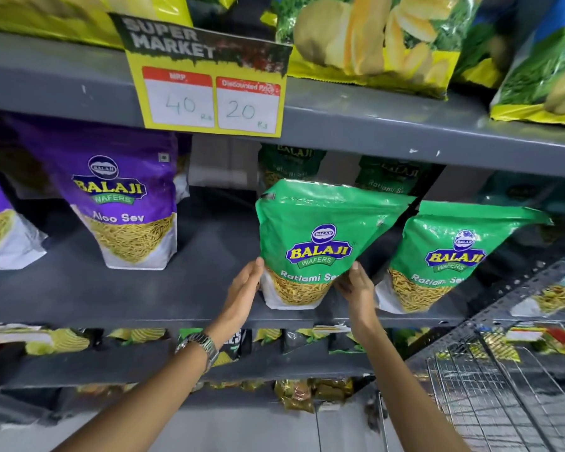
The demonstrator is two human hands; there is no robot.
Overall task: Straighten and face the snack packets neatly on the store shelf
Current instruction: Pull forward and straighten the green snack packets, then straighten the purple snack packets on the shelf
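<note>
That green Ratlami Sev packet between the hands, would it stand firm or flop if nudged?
Probably tippy: the green packet is wide at the top over a narrow base. Its creased upper film suggests it is floppy, not stiff. The glossy sheen hints it may be slippery.
</note>
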